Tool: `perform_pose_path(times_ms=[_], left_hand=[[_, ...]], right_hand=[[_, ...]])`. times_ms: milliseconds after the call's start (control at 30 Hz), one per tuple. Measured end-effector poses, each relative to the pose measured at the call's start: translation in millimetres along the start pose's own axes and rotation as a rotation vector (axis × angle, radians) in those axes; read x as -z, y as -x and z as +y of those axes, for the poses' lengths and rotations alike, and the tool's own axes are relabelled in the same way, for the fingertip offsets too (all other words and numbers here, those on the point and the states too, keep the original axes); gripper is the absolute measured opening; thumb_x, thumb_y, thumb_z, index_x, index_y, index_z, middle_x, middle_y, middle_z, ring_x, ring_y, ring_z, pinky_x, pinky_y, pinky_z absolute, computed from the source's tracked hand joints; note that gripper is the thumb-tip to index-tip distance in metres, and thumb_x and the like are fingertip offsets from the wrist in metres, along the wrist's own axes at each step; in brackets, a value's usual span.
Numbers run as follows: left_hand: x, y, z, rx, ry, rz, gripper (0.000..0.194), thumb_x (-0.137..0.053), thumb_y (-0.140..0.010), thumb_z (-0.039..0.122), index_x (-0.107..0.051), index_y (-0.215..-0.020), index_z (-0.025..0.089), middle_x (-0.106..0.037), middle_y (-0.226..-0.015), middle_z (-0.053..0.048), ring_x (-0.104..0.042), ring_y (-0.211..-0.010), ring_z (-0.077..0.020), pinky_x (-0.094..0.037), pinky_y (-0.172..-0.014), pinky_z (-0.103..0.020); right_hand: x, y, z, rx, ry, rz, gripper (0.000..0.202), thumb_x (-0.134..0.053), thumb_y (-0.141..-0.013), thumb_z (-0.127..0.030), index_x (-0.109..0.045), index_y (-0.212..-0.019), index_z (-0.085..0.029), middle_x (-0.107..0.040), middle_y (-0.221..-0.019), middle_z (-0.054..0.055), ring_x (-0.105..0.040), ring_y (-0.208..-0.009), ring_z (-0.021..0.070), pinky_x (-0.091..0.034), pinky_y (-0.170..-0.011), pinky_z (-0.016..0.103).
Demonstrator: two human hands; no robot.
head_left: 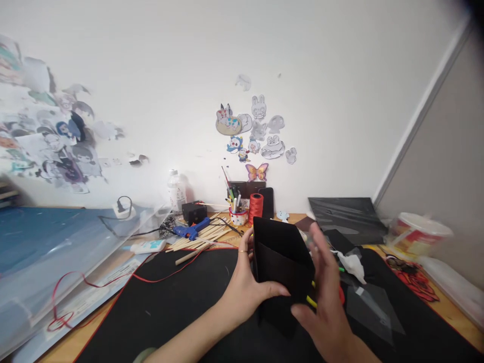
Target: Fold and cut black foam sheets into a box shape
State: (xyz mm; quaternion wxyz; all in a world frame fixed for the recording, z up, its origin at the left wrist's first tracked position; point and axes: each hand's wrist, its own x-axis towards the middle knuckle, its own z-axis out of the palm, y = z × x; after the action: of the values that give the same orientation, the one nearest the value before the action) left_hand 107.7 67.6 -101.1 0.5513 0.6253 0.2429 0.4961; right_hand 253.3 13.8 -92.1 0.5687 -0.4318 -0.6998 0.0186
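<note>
Flanking a black box (pixel 285 267), left hand (pixel 247 282) grips, right hand (pixel 328 290) splays.

soft, fairly bright light. left of the red spool (pixel 256 209), a bottle (pixel 176 194) casts a faint shadow on the wall (pixel 340 101); right of it, a black sheet (pixel 342 218) catches streaky glare. below right, the right hand (pixel 328 297) is motion-blurred. far left, paper cutouts (pixel 71 128) smear; far right, a bucket (pixel 420 234) blurs.

No lettering can be read: print on the plastic bottle (pixel 176 195) left of centre and the tub (pixel 418 236) at right is blurred.
</note>
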Motion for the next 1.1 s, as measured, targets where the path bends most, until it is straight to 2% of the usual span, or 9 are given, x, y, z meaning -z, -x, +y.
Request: perform_pose_path(times_ms=[33, 133, 200, 233, 367, 533, 667, 967, 1100], left_hand=[[-0.1, -1.1, 0.6, 0.007, -0.001, 0.005, 0.110, -0.080, -0.057, 0.036, -0.007, -0.138, 0.029, -0.032, -0.138, -0.010, -0.034, -0.126, -0.0296, -0.029, -0.104, -0.042], [0.8, -4.4, 3.3, 0.025, 0.013, -0.002, 0.111, -0.082, -0.053, 0.038, -0.010, -0.138, 0.029, -0.035, -0.136, -0.011, -0.036, -0.124, -0.0305, -0.032, -0.103, -0.042], [2.1, -6.0, 5.5, 0.028, 0.030, -0.019, 0.113, -0.083, -0.050, 0.038, -0.013, -0.138, 0.028, -0.035, -0.136, -0.011, -0.037, -0.124, -0.0314, -0.034, -0.101, -0.042], [2.9, -6.7, 6.7, 0.029, 0.048, -0.039, 0.114, -0.084, -0.049, 0.038, -0.013, -0.138, 0.028, -0.036, -0.136, -0.011, -0.038, -0.123, -0.0315, -0.035, -0.100, -0.041], [7.1, -8.1, 11.3, 0.014, 0.148, -0.146, 0.120, -0.084, -0.050, 0.032, -0.004, -0.140, 0.030, -0.044, -0.131, -0.011, -0.043, -0.120, -0.0300, -0.037, -0.098, -0.040], [14.5, -10.2, 12.8, -0.014, 0.105, -0.200, 0.121, -0.084, -0.052, 0.026, -0.001, -0.140, 0.031, -0.025, -0.144, -0.011, -0.036, -0.125, -0.0286, -0.031, -0.103, -0.039], [18.0, -11.7, 11.2, -0.036, 0.112, -0.252, 0.123, -0.084, -0.051, 0.024, 0.001, -0.140, 0.031, -0.023, -0.145, -0.012, -0.031, -0.128, -0.0284, -0.028, -0.104, -0.040], [19.7, -14.4, 18.4, -0.055, 0.090, -0.263, 0.109, -0.084, -0.050, 0.020, -0.015, -0.134, 0.024, -0.026, -0.143, -0.013, -0.026, -0.131, -0.0263, -0.025, -0.106, -0.037], [23.1, -15.8, 18.5, -0.044, 0.074, -0.281, 0.107, -0.084, -0.050, 0.024, -0.016, -0.132, 0.022, -0.029, -0.140, -0.013, -0.032, -0.128, -0.0254, -0.028, -0.104, -0.034]], right_hand=[[5.2, -9.1, -5.9, 0.067, 0.133, 0.028, 0.074, -0.055, -0.077, -0.051, -0.022, -0.138, -0.024, -0.014, -0.147, 0.010, -0.016, -0.133, 0.0327, -0.022, -0.104, 0.052], [16.0, -37.3, -20.1, 0.201, 0.372, -0.051, 0.031, -0.060, -0.078, -0.032, -0.053, -0.107, -0.025, -0.041, -0.132, 0.008, -0.025, -0.128, 0.0306, -0.023, -0.102, 0.050], [17.5, -51.6, -25.1, 0.208, 0.348, -0.109, 0.008, -0.056, -0.081, -0.026, -0.058, -0.089, -0.024, -0.051, -0.121, 0.006, -0.031, -0.125, 0.0276, -0.028, -0.099, 0.047], [16.7, -56.3, -26.4, 0.194, 0.305, -0.125, 0.004, -0.055, -0.082, -0.024, -0.058, -0.084, -0.024, -0.053, -0.118, 0.006, -0.033, -0.123, 0.0263, -0.030, -0.098, 0.045], [9.7, -60.4, -25.9, 0.123, 0.105, -0.115, 0.006, -0.053, -0.083, -0.021, -0.058, -0.081, -0.025, -0.053, -0.116, 0.004, -0.038, -0.121, 0.0225, -0.031, -0.098, 0.041], [6.8, -54.9, -20.2, 0.066, 0.000, -0.117, 0.007, -0.053, -0.083, -0.021, -0.058, -0.080, -0.025, -0.051, -0.120, 0.002, -0.041, -0.120, 0.0201, -0.030, -0.099, 0.036], [7.4, -54.4, -18.3, 0.028, -0.013, -0.113, 0.007, -0.053, -0.083, -0.022, -0.057, -0.079, -0.025, -0.051, -0.120, 0.001, -0.042, -0.118, 0.0192, -0.032, -0.097, 0.033], [7.8, -53.8, -20.1, 0.043, 0.038, -0.093, 0.007, -0.053, -0.083, -0.022, -0.056, -0.078, -0.024, -0.051, -0.121, 0.003, -0.046, -0.114, 0.0206, -0.035, -0.093, 0.034], [9.9, -53.7, -20.2, 0.045, 0.026, -0.109, 0.008, -0.053, -0.083, -0.020, -0.056, -0.078, -0.025, -0.050, -0.122, 0.001, -0.046, -0.115, 0.0188, -0.034, -0.095, 0.032]])
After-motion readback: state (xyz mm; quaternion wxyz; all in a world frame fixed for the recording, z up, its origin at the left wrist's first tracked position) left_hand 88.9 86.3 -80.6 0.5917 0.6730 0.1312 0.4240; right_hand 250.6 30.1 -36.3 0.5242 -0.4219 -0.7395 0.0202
